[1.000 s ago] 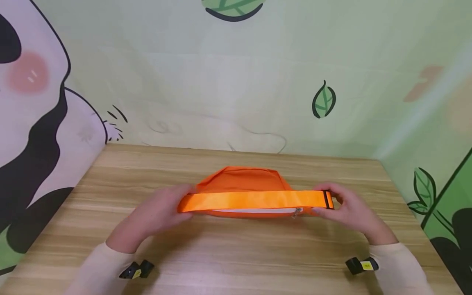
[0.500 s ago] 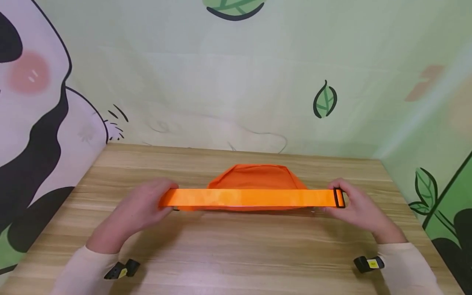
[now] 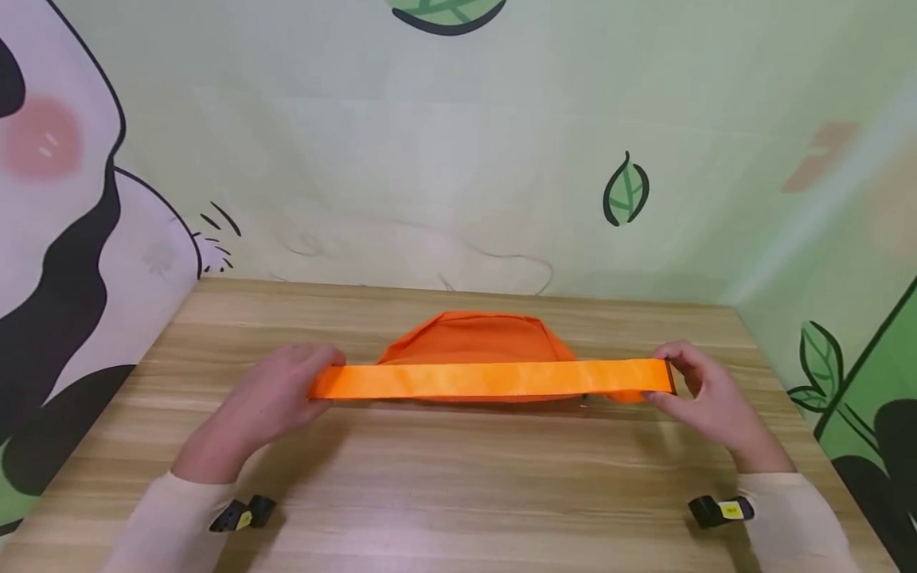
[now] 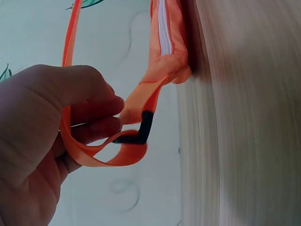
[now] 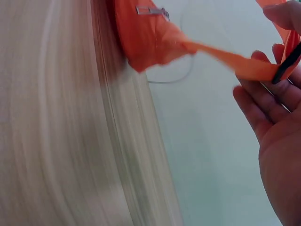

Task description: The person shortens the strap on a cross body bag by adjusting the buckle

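Note:
An orange waist bag (image 3: 476,338) stands on the wooden table, its orange strap (image 3: 487,380) stretched level in front of it. My left hand (image 3: 275,398) holds the strap's left end; in the left wrist view the webbing loops round the fingers, beside a black buckle (image 4: 145,128). At the other end, my right hand (image 3: 709,402) holds the strap between thumb and fingers, by a black slider (image 5: 284,68) seen edge-on in the head view. A white zipper (image 4: 164,30) shows in the left wrist view, a metal zip pull (image 5: 151,11) in the right. The strap hides the bag's lower front.
The wooden table (image 3: 458,485) reaches back to a pale green wall (image 3: 430,159) painted with leaves and a panda (image 3: 64,199). Each wrist carries a small black camera, one by the left sleeve (image 3: 172,517), one by the right sleeve (image 3: 795,509).
My hands have drawn apart, stretching the strap longer across the bag. Since half a second ago, the slider at my right hand has turned edge-on and the bag sits slightly further left in view.

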